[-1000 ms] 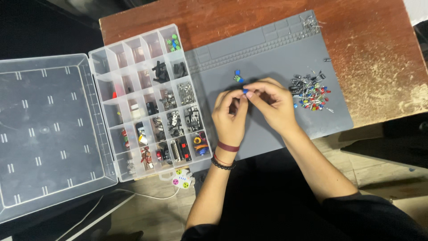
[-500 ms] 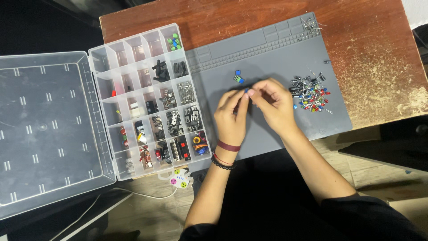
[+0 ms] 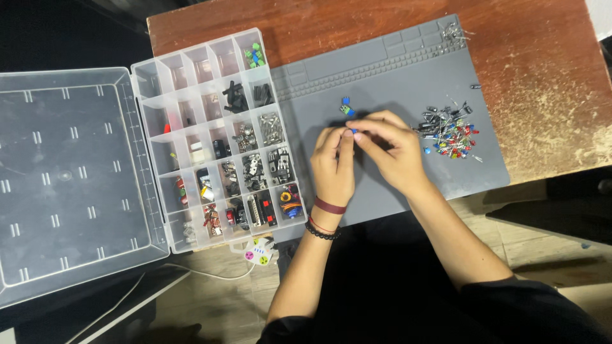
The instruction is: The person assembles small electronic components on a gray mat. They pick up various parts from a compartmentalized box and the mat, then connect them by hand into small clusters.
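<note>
- Two hands meet over the grey mat (image 3: 395, 70), fingertips pinched together on a tiny blue part (image 3: 354, 130).
- Left hand (image 3: 333, 162): fingers curled up and closed, thumb and forefinger tips at the blue part; a dark red band and a black bead bracelet sit on its wrist.
- Right hand (image 3: 392, 150): fingers bent inward, tips closed on the same blue part from the other side.
- Most of the blue part is hidden by the fingertips, so its shape cannot be told; it is held just above the mat, near the mat's middle.
- Just beyond the fingertips, two small pieces (image 3: 346, 107), blue and green, lie on the mat.
- Right of the right hand, a pile of small parts (image 3: 449, 130) with thin wire legs and red, blue and dark heads lies on the mat, apart from the hand.
- Left of the mat stands a clear box (image 3: 217, 137) with many compartments, most of them holding small dark or coloured parts; green pieces sit in its top right compartment.
- Its clear lid (image 3: 67, 175) lies folded open, flat to the left.
- Mat and box rest on a brown wooden table (image 3: 529, 57).
- A white plug (image 3: 258, 253) on a cable lies below the box, by the table's near edge.
</note>
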